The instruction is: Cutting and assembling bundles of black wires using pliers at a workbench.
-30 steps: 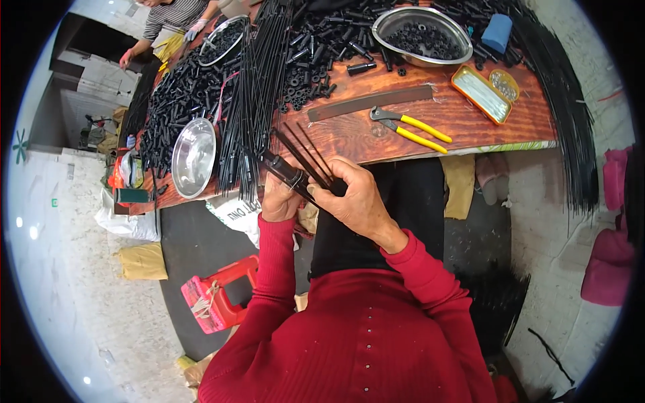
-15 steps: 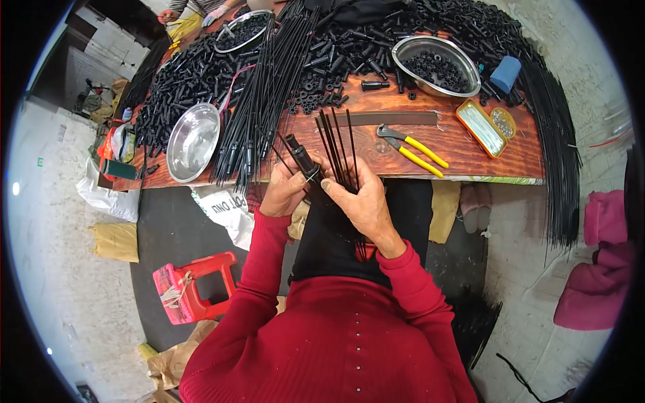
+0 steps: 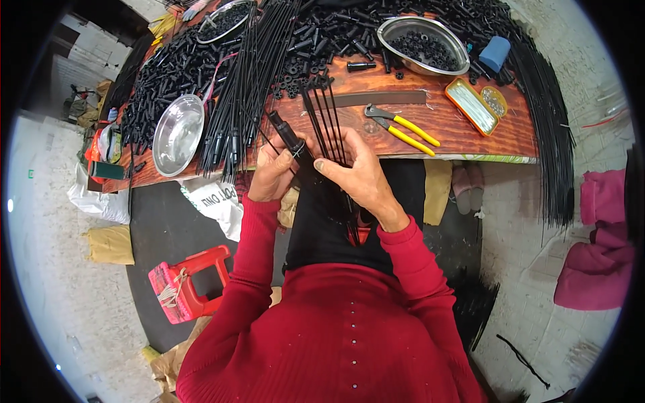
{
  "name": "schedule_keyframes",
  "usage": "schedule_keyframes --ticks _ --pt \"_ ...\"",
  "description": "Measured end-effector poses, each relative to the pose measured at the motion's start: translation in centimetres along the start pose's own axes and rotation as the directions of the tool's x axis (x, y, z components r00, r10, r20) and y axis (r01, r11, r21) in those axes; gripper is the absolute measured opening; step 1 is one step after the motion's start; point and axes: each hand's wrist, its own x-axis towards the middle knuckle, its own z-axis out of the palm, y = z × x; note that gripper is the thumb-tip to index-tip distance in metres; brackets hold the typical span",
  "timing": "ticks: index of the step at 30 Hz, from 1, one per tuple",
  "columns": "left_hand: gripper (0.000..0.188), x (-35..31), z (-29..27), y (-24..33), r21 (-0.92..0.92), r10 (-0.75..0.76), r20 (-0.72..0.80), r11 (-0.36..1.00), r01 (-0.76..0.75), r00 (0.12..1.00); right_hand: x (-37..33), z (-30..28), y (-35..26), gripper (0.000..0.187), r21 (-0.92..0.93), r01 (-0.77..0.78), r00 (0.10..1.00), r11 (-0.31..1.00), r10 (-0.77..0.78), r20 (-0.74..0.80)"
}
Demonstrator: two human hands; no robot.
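My left hand (image 3: 271, 173) is closed around a black ribbed tube fitting (image 3: 285, 130), tilted up and to the left. A thin pale tie or wire shows at the fitting by my thumb. Several thin black rods (image 3: 325, 114) fan upward from my right hand (image 3: 355, 173), which is closed on them with the thumb across the front. Their lower ends hang down before my dark trousers. Both hands are just off the table's near edge, close together. Where the fitting meets the rods is dark and hard to make out.
On the wooden table (image 3: 376, 148) lie yellow-handled pincers (image 3: 403, 130), a dark flat strip (image 3: 376, 99), a tin of pale pins (image 3: 472, 107) and a blue block (image 3: 495, 54). Metal bowls (image 3: 179, 134) (image 3: 463, 64), heaped black fittings and rod bundles (image 3: 245, 87) surround them. A red stool (image 3: 191, 282) stands at left.
My hands have drawn slightly apart, the right one turning with its rods. The whole view has shifted a little, so the table sits higher and further left.
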Motion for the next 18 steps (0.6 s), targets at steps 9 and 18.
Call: schedule_keyframes --ticks 9,18 --pt "0.044 -0.1 -0.5 -0.3 0.026 -0.013 0.006 1.000 0.013 1.000 -1.3 0.4 0.6 0.052 -0.179 0.148 0.958 0.973 -0.186 -0.218" --pt "0.046 -0.4 1.0 0.1 0.056 0.000 -0.042 0.998 0.002 0.999 -2.7 2.4 -0.8 0.020 -0.735 0.337 0.762 0.588 -0.629 -0.153"
